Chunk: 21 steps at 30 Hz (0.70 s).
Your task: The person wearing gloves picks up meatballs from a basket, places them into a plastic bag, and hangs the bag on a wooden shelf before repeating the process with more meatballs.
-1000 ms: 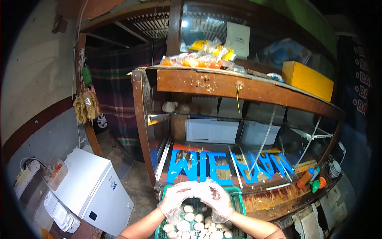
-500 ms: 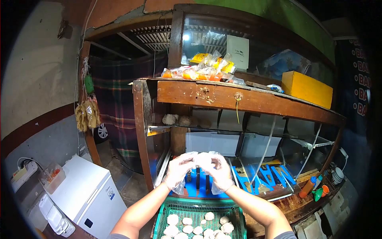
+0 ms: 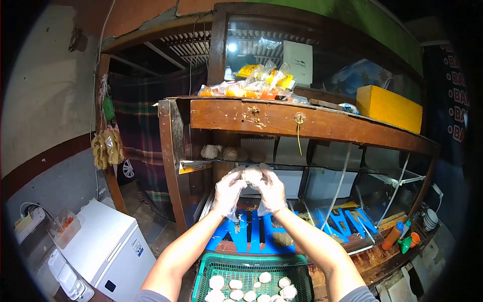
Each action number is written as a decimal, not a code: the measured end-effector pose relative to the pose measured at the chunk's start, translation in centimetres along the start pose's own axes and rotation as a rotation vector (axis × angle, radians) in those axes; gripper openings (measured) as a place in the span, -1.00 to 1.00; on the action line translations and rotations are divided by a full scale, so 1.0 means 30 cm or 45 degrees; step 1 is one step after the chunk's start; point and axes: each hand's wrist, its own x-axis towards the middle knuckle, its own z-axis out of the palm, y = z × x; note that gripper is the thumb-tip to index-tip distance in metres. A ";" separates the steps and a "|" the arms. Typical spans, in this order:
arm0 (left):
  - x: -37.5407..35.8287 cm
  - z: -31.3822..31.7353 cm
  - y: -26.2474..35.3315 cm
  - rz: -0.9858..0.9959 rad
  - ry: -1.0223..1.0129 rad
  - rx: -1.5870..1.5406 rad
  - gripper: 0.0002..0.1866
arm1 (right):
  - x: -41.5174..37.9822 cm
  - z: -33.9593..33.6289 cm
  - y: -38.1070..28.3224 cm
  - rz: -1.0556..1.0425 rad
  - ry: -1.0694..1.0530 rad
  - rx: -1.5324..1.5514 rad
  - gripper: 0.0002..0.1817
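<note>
Both my hands wear clear plastic gloves and are raised together in front of the glass case. My left hand (image 3: pixel 230 192) and my right hand (image 3: pixel 270 189) hold one pale, roundish ball (image 3: pixel 252 175) between their fingers. Below them stands a green plastic basket (image 3: pixel 201 274) with several pale, lumpy balls in it, cut off by the lower edge of the view. On the case's upper shelf, behind and left of my hands, lie more roundish lumps (image 3: pixel 211 151).
A white chest freezer (image 3: pixel 103 241) stands at the left, with a clear tub (image 3: pixel 65 227) on it. Packets (image 3: pixel 251 85) and a yellow box (image 3: pixel 389 108) lie on the wooden case top (image 3: pixel 226 113). Squeeze bottles (image 3: pixel 392 235) stand at the right.
Both hands have risen with the ball, away from the basket towards the case's upper shelf. The camera view has shifted slightly.
</note>
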 end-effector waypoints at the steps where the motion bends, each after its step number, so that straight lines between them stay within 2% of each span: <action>1: 0.025 0.004 0.024 -0.058 -0.045 0.042 -0.63 | 0.038 0.004 0.006 -0.008 0.041 -0.094 -0.46; 4: 0.096 0.036 0.067 -0.103 0.017 0.215 -0.63 | 0.139 0.006 0.026 0.019 0.091 -0.315 -0.39; 5: 0.114 0.044 0.077 -0.130 0.042 0.295 -0.61 | 0.170 0.007 0.045 -0.270 0.189 -0.551 -0.47; 6: 0.133 0.048 0.029 -0.128 0.048 0.294 -0.61 | 0.195 0.002 0.077 -0.274 0.184 -0.552 -0.47; 8: 0.210 0.045 -0.158 0.143 0.137 0.204 -0.61 | 0.244 -0.005 0.138 -0.435 0.257 -0.783 -0.54; 9: 0.236 0.043 -0.210 0.102 0.142 0.191 -0.61 | 0.271 -0.007 0.178 -0.439 0.255 -0.780 -0.54; 11: 0.259 0.044 -0.202 0.025 0.096 0.287 -0.61 | 0.307 -0.005 0.242 -0.139 0.291 -0.565 -0.56; 12: 0.268 0.046 -0.186 -0.054 0.045 0.381 -0.61 | 0.303 0.004 0.233 -0.139 0.288 -0.562 -0.56; 15: 0.278 0.063 -0.154 -0.061 0.052 0.533 -0.61 | 0.311 0.012 0.209 -0.102 0.362 -0.535 -0.59; 18: 0.295 0.068 -0.168 0.062 0.081 0.508 -0.60 | 0.327 0.010 0.204 -0.163 0.431 -0.671 -0.65; 21: 0.322 0.072 -0.185 0.029 0.087 0.582 -0.59 | 0.330 0.013 0.205 -0.175 0.482 -0.685 -0.68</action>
